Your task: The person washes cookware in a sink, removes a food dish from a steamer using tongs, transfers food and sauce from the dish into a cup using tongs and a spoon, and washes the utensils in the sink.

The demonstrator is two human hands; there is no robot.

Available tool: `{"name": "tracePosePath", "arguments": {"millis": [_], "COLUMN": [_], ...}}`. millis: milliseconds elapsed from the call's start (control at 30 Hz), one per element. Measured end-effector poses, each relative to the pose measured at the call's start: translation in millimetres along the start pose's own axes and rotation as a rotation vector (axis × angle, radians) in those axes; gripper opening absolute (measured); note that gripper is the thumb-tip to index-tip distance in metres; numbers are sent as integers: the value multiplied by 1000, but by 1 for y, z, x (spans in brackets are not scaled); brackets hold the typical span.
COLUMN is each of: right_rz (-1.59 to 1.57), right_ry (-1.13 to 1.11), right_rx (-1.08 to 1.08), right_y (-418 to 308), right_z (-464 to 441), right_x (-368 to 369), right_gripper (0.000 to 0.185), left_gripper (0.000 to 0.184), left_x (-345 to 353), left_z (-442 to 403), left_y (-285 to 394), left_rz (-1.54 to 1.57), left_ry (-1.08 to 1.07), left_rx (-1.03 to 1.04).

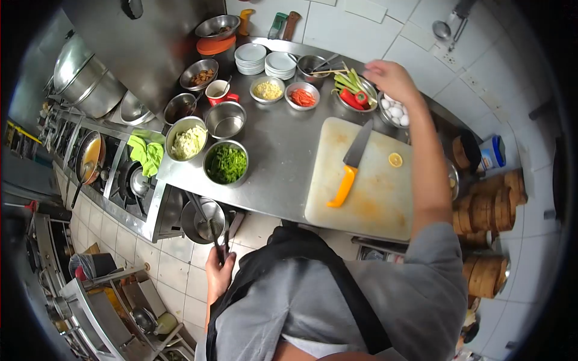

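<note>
Low on the left, my left hand [219, 274] is closed around the dark handle of a metal saucepan [188, 224]. A long dark utensil [198, 207] crosses the saucepan and runs to the same hand; its kind is unclear. My right hand [391, 79] reaches to the back of the counter, its fingers blurred. Below it are a bowl of white eggs [395, 113] and a bowl holding red peppers [354, 99] and green stalks [349, 82]. Under my right forearm is a cutting board [325, 156] with a yellow-handled knife [350, 168] and a cut lemon half [395, 159].
Along the counter stand bowls of chopped greens [227, 163], pale cabbage [188, 142], minced garlic [267, 91] and red strips [302, 97], plus stacked white dishes [250, 55]. A stove [123, 162] with a pan [91, 153] is at left; bamboo steamers [484, 210] stand at right.
</note>
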State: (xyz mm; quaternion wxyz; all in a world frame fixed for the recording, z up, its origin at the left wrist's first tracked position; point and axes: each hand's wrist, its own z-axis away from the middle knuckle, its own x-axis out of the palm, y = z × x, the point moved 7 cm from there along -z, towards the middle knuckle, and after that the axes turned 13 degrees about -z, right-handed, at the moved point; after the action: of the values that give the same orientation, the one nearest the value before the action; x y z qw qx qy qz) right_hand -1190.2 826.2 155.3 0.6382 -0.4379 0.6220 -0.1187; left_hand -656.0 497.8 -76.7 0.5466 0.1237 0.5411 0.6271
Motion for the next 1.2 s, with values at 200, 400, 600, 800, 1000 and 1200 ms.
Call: {"name": "tracePosePath", "arguments": {"millis": [200, 400, 600, 800, 1000, 1200], "right_rz": [382, 696, 569, 388, 166, -859], "right_ry": [82, -278, -345, 94, 469, 594], "right_rx": [66, 270, 185, 90, 40, -51], "right_y": [56, 81, 117, 51, -20, -30], "right_z": [-156, -182, -230, -195, -68, 88], "right_x": [72, 105, 111, 64, -30, -66], "right_gripper": [45, 40, 37, 33, 31, 27], "left_gripper": [29, 29, 27, 25, 26, 28], "left_x": [-9, -5, -8, -15, -25, 5], "left_z": [9, 16, 9, -2, -14, -38], "left_y": [-13, -14, -17, -1, 35, 88], "left_rz": [182, 199, 191, 123, 84, 149], "left_ry": [253, 308, 333, 262, 159, -188], "left_rx": [-127, -191, -170, -130, 11, 276]}}
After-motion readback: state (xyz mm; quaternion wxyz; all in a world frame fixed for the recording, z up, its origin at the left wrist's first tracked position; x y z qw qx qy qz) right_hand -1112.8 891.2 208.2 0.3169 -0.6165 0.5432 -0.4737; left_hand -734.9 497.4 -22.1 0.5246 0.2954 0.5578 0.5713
